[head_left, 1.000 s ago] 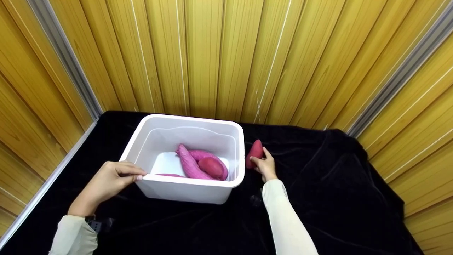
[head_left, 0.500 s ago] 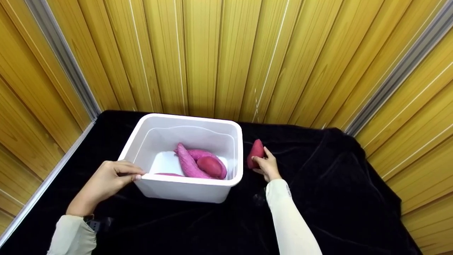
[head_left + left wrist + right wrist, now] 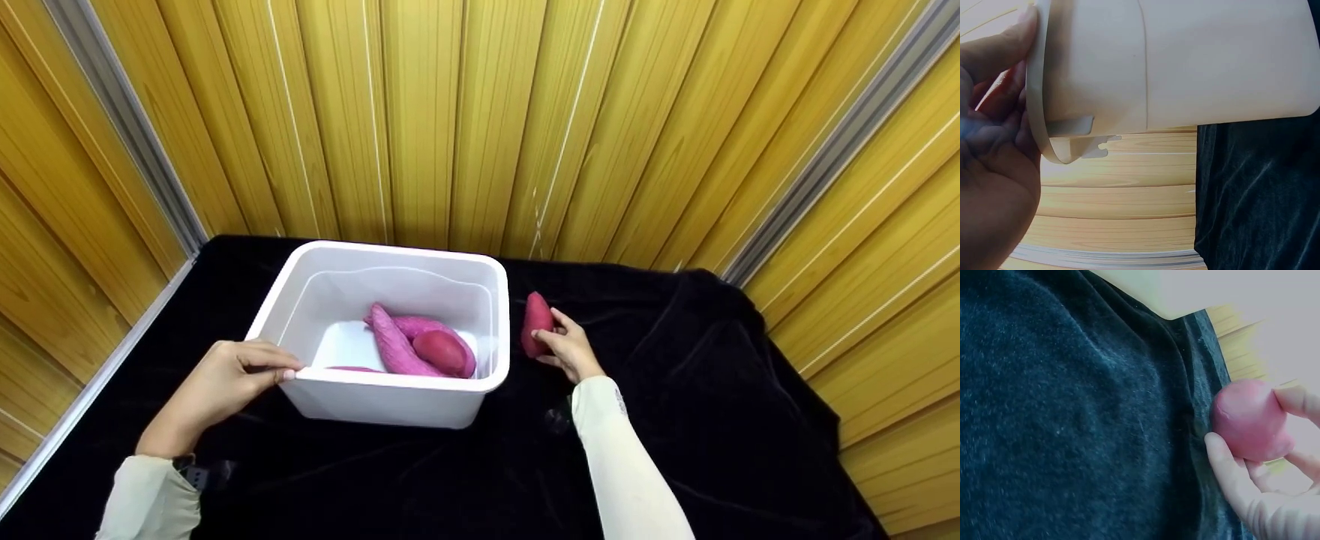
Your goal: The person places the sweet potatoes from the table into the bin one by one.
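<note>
A white plastic bin (image 3: 390, 401) stands on the black cloth, holding several pink-purple sweet potatoes (image 3: 405, 349); one near the front wall is mostly hidden. At the bin's near left corner my left hand (image 3: 236, 382) pinches the rim between thumb and fingers, seen close in the left wrist view, where the bin's outer wall (image 3: 1213, 62) fills much of the frame. To the right of the bin, my right hand (image 3: 568, 349) grips a reddish sweet potato (image 3: 535, 322) between thumb and fingers. The right wrist view shows this sweet potato (image 3: 1249, 419) end-on, with fingers around it.
Black velvety cloth (image 3: 675, 405) covers the tabletop, with folds on the right. Yellow wood-look panels (image 3: 420, 127) wall in the back and both sides. A metal edge strip (image 3: 97, 375) runs along the left side.
My right hand keeps its grip on the sweet potato and has turned it slightly more upright. The whole head view has drifted a little to the left. My left hand stays on the rim.
</note>
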Available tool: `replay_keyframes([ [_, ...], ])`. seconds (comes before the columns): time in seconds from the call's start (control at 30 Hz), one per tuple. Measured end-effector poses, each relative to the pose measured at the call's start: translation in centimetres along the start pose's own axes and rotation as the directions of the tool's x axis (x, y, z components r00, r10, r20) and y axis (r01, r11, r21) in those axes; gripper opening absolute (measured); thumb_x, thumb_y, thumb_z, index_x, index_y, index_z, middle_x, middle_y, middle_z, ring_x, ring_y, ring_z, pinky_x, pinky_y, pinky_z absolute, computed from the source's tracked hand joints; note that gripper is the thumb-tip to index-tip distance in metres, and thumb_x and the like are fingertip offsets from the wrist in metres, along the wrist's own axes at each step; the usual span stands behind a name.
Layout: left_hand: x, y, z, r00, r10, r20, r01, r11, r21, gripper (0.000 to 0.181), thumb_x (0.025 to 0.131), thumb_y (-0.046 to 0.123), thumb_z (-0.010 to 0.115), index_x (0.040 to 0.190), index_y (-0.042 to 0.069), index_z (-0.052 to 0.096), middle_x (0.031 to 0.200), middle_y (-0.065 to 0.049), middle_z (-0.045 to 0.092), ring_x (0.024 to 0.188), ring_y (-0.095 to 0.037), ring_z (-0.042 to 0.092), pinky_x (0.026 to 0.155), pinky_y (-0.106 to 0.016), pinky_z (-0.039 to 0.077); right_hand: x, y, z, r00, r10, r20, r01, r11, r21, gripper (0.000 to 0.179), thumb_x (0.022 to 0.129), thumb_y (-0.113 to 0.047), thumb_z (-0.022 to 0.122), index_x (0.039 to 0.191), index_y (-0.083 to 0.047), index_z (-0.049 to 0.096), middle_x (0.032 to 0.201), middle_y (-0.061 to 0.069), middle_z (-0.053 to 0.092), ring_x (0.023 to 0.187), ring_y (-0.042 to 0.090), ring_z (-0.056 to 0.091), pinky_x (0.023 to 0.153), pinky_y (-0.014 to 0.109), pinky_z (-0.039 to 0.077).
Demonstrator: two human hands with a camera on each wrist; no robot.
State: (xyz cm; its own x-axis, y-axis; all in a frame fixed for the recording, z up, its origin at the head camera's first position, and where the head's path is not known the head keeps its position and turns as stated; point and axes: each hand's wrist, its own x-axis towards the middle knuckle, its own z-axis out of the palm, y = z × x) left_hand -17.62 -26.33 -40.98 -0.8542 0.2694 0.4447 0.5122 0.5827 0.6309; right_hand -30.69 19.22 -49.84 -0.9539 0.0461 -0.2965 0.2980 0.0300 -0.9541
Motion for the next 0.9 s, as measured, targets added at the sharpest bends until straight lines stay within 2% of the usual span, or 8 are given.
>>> replay_keyframes([
  [0.23, 0.0, 0.0, -0.1, 1.000, -0.012, 0.003, 0.012, 0.999, 0.030, 0.020, 0.073, -0.004, 0.078, 0.083, 0.013, 0.079, 0.083, 0.000, 0.075, 0.082, 0.005, 0.061, 0.075, -0.003, 0.045, -0.5, -0.8, -0.2, 0.999, 0.001, 0.054, 0.002, 0.998, -0.066, 0.076, 0.087, 0.000, 0.061, 0.153, -0.013, 0.026, 0.130, 0.019, 0.045, 0.101, 0.025, 0.059, 0.086, 0.045, 0.056],
  [0.37, 0.1, 0.0, -0.1, 1.000, -0.008, 0.006, 0.007, 1.000, 0.030, 0.019, 0.073, -0.004, 0.078, 0.083, 0.012, 0.079, 0.083, 0.000, 0.075, 0.082, 0.004, 0.062, 0.075, -0.003, 0.045, -0.8, -1.1, -0.3, 0.997, 0.005, 0.073, 0.002, 0.996, -0.095, 0.075, 0.086, 0.000, 0.062, 0.152, -0.013, 0.028, 0.129, 0.018, 0.046, 0.097, 0.022, 0.061, 0.084, 0.044, 0.057],
  [0.9, 0.0, -0.1, 0.0, 1.000, 0.000, 0.008, 0.000, 1.000, 0.010, 0.018, 0.073, -0.004, 0.078, 0.083, 0.011, 0.079, 0.084, -0.003, 0.075, 0.083, 0.007, 0.060, 0.076, -0.002, 0.044, -2.3, -3.0, -1.2, 0.986, 0.009, 0.166, 0.020, 0.985, -0.174, 0.074, 0.085, -0.001, 0.065, 0.151, -0.013, 0.031, 0.136, 0.022, 0.045, 0.098, 0.024, 0.061, 0.085, 0.043, 0.057],
])
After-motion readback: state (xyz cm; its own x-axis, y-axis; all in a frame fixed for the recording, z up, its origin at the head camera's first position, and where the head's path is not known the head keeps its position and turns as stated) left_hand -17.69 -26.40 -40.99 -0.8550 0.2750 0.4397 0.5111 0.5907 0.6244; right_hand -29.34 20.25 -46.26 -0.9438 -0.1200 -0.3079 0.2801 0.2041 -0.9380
